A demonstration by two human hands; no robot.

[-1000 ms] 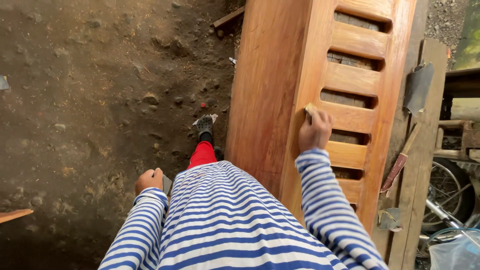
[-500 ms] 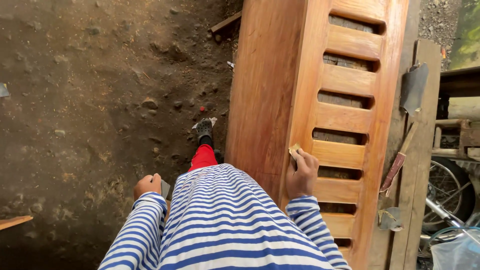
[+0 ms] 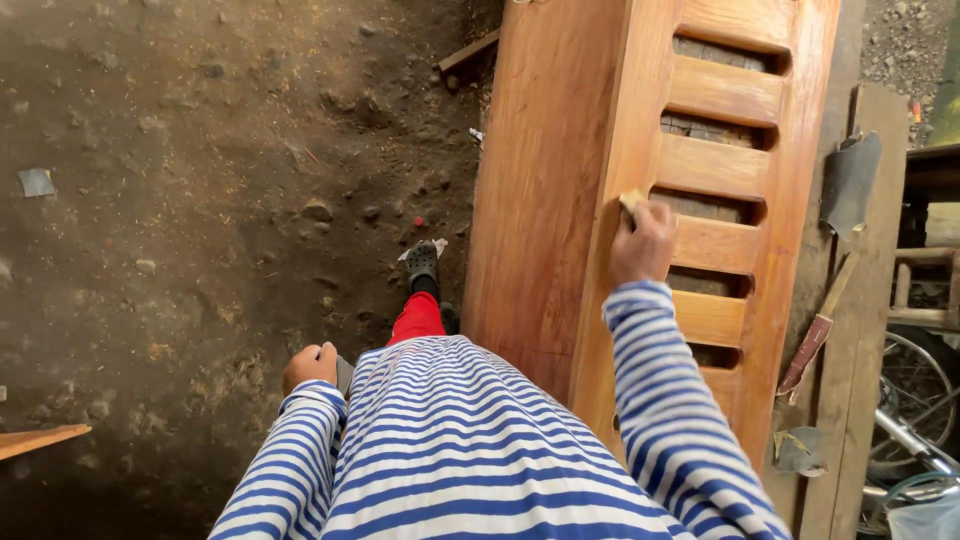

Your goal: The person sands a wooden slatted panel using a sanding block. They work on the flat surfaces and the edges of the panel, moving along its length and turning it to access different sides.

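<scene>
In the head view, a small pale sanding pad [image 3: 631,199] is gripped in the closed right hand [image 3: 643,243] and pressed to the upright stile of the louvred wooden door [image 3: 560,180], while the left hand [image 3: 311,364] is held fisted at the hip over a dark object that cannot be identified. The slat edges could be rounded or the finish scratched unevenly if the pad were tilted. No packages, labels or signs are seen, only a grey scrap [image 3: 37,182] on the dirt floor [image 3: 200,200].

Bare dirt floor [image 3: 200,250] carries the slatted wooden door [image 3: 560,200], stones and paper scraps [image 3: 37,182].
</scene>
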